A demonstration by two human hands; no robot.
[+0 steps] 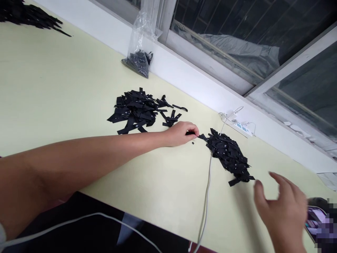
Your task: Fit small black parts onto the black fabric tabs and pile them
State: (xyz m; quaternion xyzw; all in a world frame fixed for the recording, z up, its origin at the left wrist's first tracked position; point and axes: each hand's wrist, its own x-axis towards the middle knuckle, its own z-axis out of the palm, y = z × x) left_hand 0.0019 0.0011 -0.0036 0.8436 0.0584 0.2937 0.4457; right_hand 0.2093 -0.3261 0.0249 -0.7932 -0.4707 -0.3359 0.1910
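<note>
Black strips (133, 127) form a left heap (138, 109) and right heap (228, 153) on the worktop (158, 179); work looks midway, though which is done isn't clear. Left hand (181, 133) fingers pinch one; right hand (285, 207) fingers spread wide, empty.

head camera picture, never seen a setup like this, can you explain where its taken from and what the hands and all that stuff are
There is no machine here, just a person's two bare hands. The single picture comes from a camera worn on their head, looking forward and down. The left hand pinches a black strip between thumb and fingers. The right hand is open, a little blurred, and appears to hold nothing. On the pale tabletop lie heaps of similar strips, one near the right hand. A clear plastic bag with black pieces inside stands towards the window, and a white cable crosses the table.
</note>
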